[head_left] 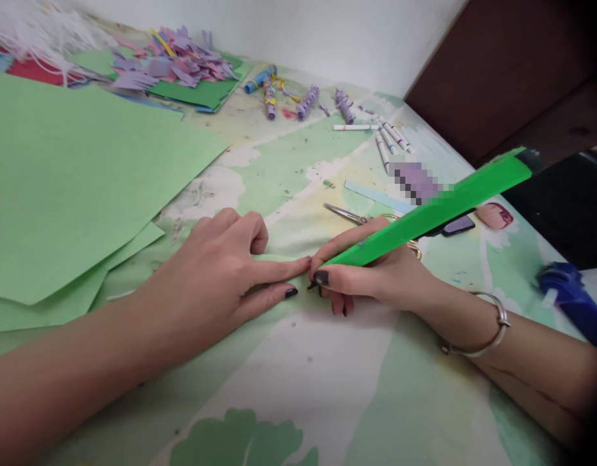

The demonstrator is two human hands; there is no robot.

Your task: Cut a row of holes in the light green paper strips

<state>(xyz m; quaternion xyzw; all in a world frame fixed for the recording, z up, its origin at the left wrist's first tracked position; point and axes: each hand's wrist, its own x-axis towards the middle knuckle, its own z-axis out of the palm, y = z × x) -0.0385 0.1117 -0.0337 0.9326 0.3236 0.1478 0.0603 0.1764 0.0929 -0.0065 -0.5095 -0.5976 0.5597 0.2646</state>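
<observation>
My right hand (361, 272) is closed around a long bright green stick (434, 207), which slants up to the right. A small dark tip shows beneath my right fingers. My left hand (230, 268) lies on the table with index finger and thumb stretched out, the other fingers curled. Its index fingertip meets my right fingers. A thin light green strip (283, 257) shows beside the left index finger, partly hidden by both hands. Scissors (346, 213) lie behind my right hand, their handles partly covered.
Large green paper sheets (85, 188) lie at left. Purple and pink paper scraps (177, 61), rolled paper pieces (307, 102) and white markers (355, 127) are at the back. A blue tool (573, 298) sits at right; a wall (327, 35) rises behind the table (308, 375).
</observation>
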